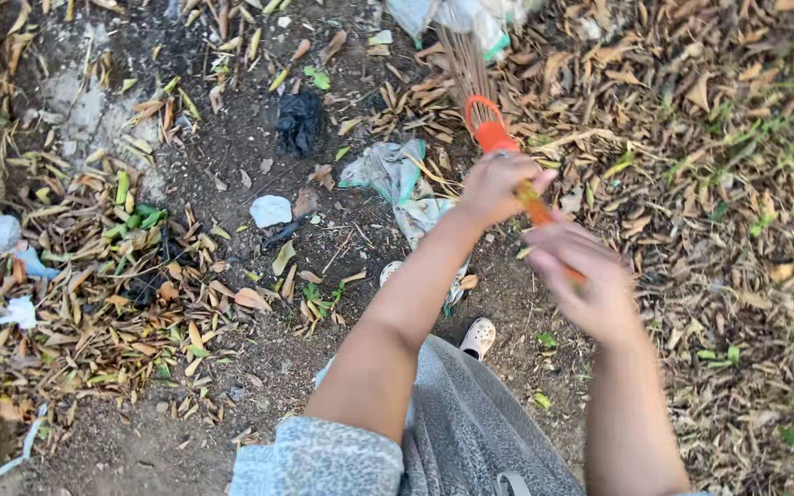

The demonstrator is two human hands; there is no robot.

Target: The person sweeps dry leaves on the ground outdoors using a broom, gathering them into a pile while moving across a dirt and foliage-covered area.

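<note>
A stick broom with an orange plastic collar and orange handle (507,156) slants up and away from the person, its bundle of thin tan bristles fanning toward a crumpled pale plastic bag (470,18) at the top edge of the view. The left hand (498,184) is wrapped tight around the handle just below the collar, fingers fully curled on it. The right hand (581,280) sits lower on the same handle, blurred with motion; it looks closed around the shaft, though the fingers are too smeared to read exactly.

To my eye the sweep would go best with short, low strokes, the upper hand steering and the lower one driving, so the stiff bristles rake the litter without gouging the soil.

The ground is bare, dark, packed dirt (232,386). Dry bamboo-like leaves (103,285), papery and curled, brown with a few green ones, lie heaped at the left, and a thicker mat covers the right. A limp grey-green rag (388,170) lies just beside the left hand, with a black crumpled scrap (300,119) and a white paper scrap (271,209) nearby. Below, a white perforated clog (478,338) peeks out from fuzzy grey trousers (470,432).
</note>
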